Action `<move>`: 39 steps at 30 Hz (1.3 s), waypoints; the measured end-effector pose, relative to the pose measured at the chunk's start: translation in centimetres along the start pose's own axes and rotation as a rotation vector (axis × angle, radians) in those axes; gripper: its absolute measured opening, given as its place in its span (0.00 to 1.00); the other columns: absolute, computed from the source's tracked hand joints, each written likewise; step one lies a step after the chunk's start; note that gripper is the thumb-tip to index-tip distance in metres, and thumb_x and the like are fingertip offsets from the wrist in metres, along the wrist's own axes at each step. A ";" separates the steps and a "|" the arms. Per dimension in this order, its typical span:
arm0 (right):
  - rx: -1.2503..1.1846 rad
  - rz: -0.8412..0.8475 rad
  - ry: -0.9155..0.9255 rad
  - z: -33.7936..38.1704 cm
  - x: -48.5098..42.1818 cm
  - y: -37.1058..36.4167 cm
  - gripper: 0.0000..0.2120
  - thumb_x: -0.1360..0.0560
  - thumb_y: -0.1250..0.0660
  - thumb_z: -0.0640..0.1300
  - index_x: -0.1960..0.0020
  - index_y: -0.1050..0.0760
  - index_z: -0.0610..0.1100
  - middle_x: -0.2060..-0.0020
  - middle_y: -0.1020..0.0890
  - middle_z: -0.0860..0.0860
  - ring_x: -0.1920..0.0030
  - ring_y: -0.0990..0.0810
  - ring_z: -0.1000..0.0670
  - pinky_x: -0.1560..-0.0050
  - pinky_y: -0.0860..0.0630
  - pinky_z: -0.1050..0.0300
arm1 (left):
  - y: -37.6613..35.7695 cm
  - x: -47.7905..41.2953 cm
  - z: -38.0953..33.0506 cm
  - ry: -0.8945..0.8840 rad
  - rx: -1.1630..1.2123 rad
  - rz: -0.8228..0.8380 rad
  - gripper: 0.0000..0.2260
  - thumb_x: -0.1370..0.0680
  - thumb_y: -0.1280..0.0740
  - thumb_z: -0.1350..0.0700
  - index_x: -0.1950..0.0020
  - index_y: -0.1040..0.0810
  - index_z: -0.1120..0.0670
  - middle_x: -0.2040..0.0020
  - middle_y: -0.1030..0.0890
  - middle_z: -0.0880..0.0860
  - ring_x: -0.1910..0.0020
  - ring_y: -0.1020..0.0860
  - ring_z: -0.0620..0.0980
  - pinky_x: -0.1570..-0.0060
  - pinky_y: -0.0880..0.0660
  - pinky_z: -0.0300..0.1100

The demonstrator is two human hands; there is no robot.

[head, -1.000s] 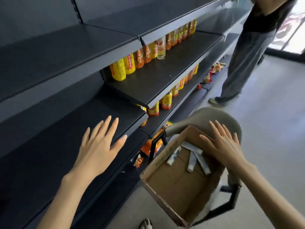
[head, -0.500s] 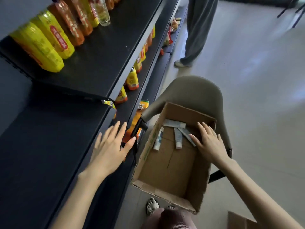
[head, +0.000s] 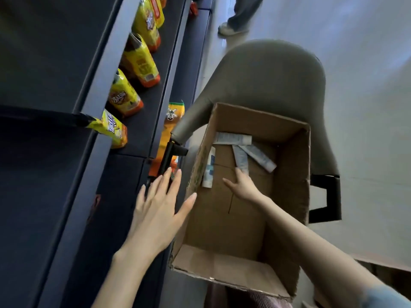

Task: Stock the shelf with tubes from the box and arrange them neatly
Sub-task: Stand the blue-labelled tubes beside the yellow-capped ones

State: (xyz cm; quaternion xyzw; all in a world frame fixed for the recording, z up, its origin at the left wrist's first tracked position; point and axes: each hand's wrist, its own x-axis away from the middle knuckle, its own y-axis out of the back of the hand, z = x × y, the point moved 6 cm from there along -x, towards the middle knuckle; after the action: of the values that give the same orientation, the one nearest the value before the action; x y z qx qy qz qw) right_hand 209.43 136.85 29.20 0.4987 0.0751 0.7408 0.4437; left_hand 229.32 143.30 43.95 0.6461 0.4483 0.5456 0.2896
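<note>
1. Since half a second ago, our right hand [head: 242, 187] has moved off the right wall and gone deeper into the cardboard box [head: 291, 185]. Our left hand [head: 160, 210] has drawn closer to the box's left wall.
2. The right hand is loosely extended and grips nothing. Its fingertips are at the near end of the middle tube, but we cannot tell whether they touch it.
3. The left hand is flat with spread fingers and holds nothing. It hovers over the shelf [head: 55, 174] edge, just beside the box.
4. Four flat, pale, printed tubes [head: 233, 138] lie at the box's far end. One is along the far wall, one is against the left wall, and two fan out between them.
5. The box is plain brown corrugated board with ragged near flaps. It sits on a rounded grey upholstered chair [head: 266, 74] with black legs.
6. The shelf is dark, smooth metal. Glossy yellow-and-orange bottles [head: 124, 97] stand on a lower tier.
</note>
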 end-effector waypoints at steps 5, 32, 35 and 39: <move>-0.306 0.044 -0.102 -1.0 -5.3 -4.5 0.32 0.23 0.33 0.49 0.26 0.41 0.36 0.29 0.32 0.41 0.31 0.32 0.42 0.33 0.32 0.51 | -2.1 -1.7 -0.3 -0.023 0.014 -0.016 0.31 0.27 0.66 0.29 0.28 0.67 0.41 0.22 0.59 0.44 0.24 0.58 0.43 0.28 0.61 0.44; -0.896 -0.196 -0.253 -4.4 -4.3 -4.5 0.24 0.29 0.26 0.45 0.39 0.32 0.41 0.43 0.22 0.42 0.45 0.20 0.45 0.44 0.22 0.48 | -3.5 -3.4 -1.1 0.037 0.418 -0.053 0.26 0.21 0.48 0.41 0.24 0.44 0.44 0.24 0.42 0.40 0.27 0.44 0.39 0.30 0.46 0.41; -0.896 -0.226 -0.088 -3.4 -1.0 -1.4 0.18 0.30 0.26 0.45 0.45 0.30 0.47 0.50 0.18 0.47 0.52 0.17 0.54 0.59 0.21 0.61 | -3.6 -3.7 -2.4 0.017 0.487 -0.067 0.24 0.20 0.45 0.43 0.25 0.40 0.45 0.26 0.37 0.41 0.28 0.41 0.40 0.33 0.43 0.39; -0.844 -0.246 0.131 -0.8 3.2 1.4 0.15 0.31 0.25 0.43 0.47 0.26 0.48 0.53 0.16 0.53 0.54 0.17 0.61 0.59 0.24 0.69 | -4.3 -4.2 -4.2 0.015 0.595 -0.056 0.23 0.21 0.44 0.43 0.26 0.36 0.47 0.27 0.34 0.44 0.28 0.37 0.41 0.31 0.40 0.41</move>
State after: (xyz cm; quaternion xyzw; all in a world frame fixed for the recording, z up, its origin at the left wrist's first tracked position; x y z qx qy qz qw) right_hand 207.60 138.63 31.73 0.2131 -0.1473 0.6782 0.6877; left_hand 224.09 140.92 39.39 0.6859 0.6085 0.3866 0.0991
